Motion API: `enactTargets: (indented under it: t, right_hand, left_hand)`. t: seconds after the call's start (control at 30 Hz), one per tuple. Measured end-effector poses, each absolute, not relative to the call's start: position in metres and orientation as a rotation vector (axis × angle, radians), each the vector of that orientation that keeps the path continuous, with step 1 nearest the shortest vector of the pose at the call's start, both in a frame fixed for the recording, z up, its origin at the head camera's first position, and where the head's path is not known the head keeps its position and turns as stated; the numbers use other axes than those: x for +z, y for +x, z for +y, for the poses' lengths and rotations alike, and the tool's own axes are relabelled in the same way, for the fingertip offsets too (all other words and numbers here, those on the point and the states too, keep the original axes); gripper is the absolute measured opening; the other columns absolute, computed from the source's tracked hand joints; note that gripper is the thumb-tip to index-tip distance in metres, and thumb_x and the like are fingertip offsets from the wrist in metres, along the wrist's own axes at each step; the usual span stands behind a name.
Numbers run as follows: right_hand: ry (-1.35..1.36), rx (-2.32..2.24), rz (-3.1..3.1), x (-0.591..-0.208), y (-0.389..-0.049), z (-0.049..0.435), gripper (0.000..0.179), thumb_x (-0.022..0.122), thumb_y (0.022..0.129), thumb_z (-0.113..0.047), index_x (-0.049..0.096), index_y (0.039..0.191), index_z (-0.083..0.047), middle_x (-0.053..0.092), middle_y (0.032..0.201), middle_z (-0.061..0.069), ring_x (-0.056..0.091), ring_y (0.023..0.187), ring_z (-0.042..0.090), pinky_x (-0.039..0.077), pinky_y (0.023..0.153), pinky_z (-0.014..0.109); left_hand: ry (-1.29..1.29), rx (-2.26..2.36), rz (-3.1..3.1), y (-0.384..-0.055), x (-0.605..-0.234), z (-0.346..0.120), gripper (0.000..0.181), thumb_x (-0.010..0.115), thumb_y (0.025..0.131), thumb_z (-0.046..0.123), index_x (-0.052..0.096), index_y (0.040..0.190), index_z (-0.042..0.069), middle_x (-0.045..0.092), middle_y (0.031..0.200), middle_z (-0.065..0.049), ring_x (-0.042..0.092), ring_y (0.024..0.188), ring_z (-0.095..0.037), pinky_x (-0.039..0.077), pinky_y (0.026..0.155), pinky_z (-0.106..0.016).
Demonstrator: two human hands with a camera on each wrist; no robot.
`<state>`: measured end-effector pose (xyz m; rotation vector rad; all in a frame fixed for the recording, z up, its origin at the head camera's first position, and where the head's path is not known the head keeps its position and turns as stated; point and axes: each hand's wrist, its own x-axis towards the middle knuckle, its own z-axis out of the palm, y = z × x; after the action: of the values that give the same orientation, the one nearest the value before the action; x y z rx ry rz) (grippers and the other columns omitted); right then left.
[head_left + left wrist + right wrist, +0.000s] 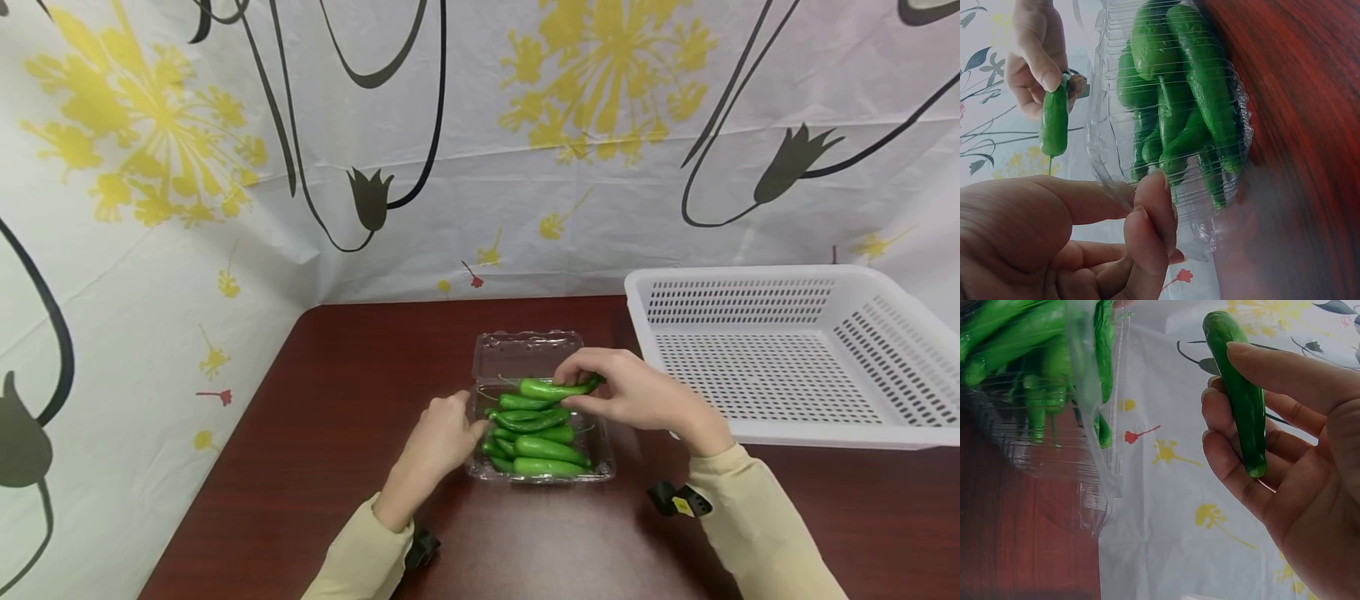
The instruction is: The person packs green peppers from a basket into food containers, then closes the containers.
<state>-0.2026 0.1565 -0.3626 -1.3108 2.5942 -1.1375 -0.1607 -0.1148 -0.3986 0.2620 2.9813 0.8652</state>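
Observation:
A clear plastic clamshell box stands with its lid raised at the back. Several green chili peppers lie crosswise inside it. The left hand is at the box's left side; in the left wrist view its fingers hold the box's edge. Just above the far end of the box, the right hand pinches one green chili pepper between thumb and fingers. That pepper is apart from the box in the right wrist view.
A white perforated plastic basket stands right of the box, behind the right forearm. Dark red wooden table lies under everything. A white cloth with flower prints hangs behind and to the left.

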Motion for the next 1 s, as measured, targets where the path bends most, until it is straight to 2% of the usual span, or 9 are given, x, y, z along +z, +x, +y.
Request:
enactTargets:
  t: [0.17, 0.7, 1.0]
  right_hand:
    - [-1.286, -1.114, 2.608, -0.364, -0.203, 0.155, 0.018, 0.077, 0.09, -0.007, 0.069, 0.106, -0.01, 0.067, 0.097, -0.005, 0.064, 0.087, 0.009, 0.057, 0.069, 0.027]
    - [-1.26, -1.071, 2.567, -0.375, -0.206, 0.147, 0.022, 0.077, 0.091, -0.01, 0.069, 0.111, -0.008, 0.067, 0.101, -0.003, 0.065, 0.092, 0.012, 0.057, 0.074, 0.026]
    - [-1.255, -1.034, 2.562, -0.383, -0.208, 0.142, 0.02, 0.076, 0.091, -0.01, 0.069, 0.11, -0.01, 0.067, 0.102, -0.004, 0.064, 0.093, 0.011, 0.056, 0.075, 0.026]
  left_hand:
    - [0.253, 0.874, 2.968, -0.16, -0.398, -0.115, 0.042, 0.075, 0.091, 0.016, 0.063, 0.122, -0.01, 0.055, 0.062, -0.001, 0.056, 0.056, -0.013, 0.049, 0.058, -0.034]
    - [0.274, 0.867, 2.996, -0.161, -0.399, -0.115, 0.03, 0.076, 0.09, 0.017, 0.067, 0.11, -0.005, 0.055, 0.064, -0.001, 0.056, 0.056, -0.014, 0.048, 0.057, -0.035]
    - [0.279, 0.863, 2.996, -0.161, -0.399, -0.115, 0.034, 0.076, 0.09, 0.016, 0.066, 0.114, -0.007, 0.054, 0.062, 0.001, 0.056, 0.056, -0.012, 0.05, 0.059, -0.036]
